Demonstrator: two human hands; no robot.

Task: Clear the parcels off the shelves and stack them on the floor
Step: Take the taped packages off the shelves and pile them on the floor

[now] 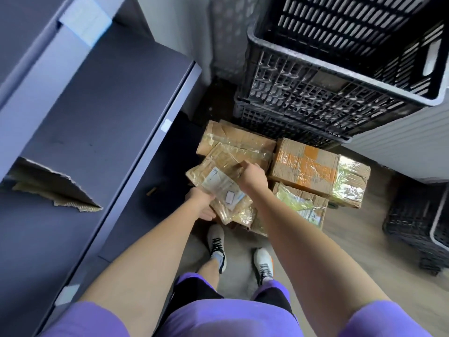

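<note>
I hold a flat taped parcel (220, 188) over the pile on the floor (359, 229): my left hand (202, 203) grips its near edge from beneath, my right hand (250, 172) pinches its far corner. Other parcels (308, 166) lie below, beside black crates (315, 76). A torn cardboard scrap (56, 188) rests on the grey shelf (102, 105).

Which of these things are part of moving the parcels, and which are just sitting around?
Part of the job:
- flat parcel, held by the left hand and right hand
- orange-taped box and the other parcels on the floor
- shelves

Just lying about:
- black crates
- torn cardboard scrap on the shelf
</note>
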